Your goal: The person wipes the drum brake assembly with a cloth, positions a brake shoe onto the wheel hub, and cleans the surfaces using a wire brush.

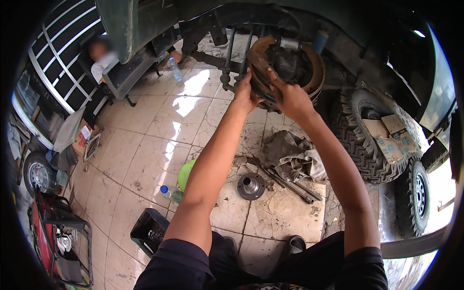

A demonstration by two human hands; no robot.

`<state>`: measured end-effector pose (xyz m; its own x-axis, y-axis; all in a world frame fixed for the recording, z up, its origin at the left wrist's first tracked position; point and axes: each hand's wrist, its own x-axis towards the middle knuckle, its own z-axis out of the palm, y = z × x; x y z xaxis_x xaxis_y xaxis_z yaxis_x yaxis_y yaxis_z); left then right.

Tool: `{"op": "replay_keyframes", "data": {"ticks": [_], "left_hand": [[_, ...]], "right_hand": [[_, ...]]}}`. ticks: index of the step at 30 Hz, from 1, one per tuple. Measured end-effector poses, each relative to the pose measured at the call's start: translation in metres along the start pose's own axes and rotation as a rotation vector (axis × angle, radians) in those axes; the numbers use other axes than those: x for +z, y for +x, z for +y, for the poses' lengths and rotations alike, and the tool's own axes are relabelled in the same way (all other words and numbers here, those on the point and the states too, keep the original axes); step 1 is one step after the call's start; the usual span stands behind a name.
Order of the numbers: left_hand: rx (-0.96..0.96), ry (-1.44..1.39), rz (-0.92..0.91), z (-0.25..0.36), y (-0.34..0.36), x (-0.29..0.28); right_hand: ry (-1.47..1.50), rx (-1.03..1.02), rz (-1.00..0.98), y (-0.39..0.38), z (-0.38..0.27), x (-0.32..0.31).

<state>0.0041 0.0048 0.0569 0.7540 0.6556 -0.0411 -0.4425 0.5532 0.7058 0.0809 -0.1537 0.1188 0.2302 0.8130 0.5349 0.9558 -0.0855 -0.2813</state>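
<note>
A rusty brown brake shoe (261,55) stands tilted at the left side of a drum brake assembly, under the vehicle's body. My left hand (246,94) grips its lower outer edge, thumb up along the side and fingers curled beneath. From the right, my right hand (291,99) holds the shoe's lower end, one finger stretched up along its inner side; its other fingers are partly hidden. The dark axle hub (286,64) sits in the middle of the assembly. A second brake shoe (316,67) curves round its right side.
On the tiles below lie a flanged metal hub piece (251,186), metal rods (295,186) and a crumpled grey cloth (292,152). A large tyre (360,140) lies at right with cardboard on it. Plastic bottles (171,193) stand leftward. A person (104,63) sits at far left.
</note>
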Motion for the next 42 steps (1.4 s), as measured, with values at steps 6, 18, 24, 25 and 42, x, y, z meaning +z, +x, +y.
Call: {"op": "replay_keyframes", "data": {"ticks": [6,18,24,25,42], "left_hand": [[0.08,-0.161,-0.044,-0.013,0.006,-0.013],[0.019,-0.107,-0.065,-0.009,0.003,-0.003],[-0.013,-0.015,0.059,0.009,-0.004,-0.014],[-0.015,0.002,0.083,0.007,-0.005,-0.01],[-0.025,0.132,0.1,0.013,-0.011,-0.005]], "right_hand": [[0.135,-0.033,-0.155,-0.01,-0.005,-0.042],[0.127,-0.02,-0.016,0.012,0.019,-0.012],[0.111,0.029,-0.317,-0.009,0.001,-0.064],[0.103,-0.007,-0.25,-0.01,0.006,-0.056],[0.099,-0.004,-0.059,-0.01,-0.007,-0.008]]}}
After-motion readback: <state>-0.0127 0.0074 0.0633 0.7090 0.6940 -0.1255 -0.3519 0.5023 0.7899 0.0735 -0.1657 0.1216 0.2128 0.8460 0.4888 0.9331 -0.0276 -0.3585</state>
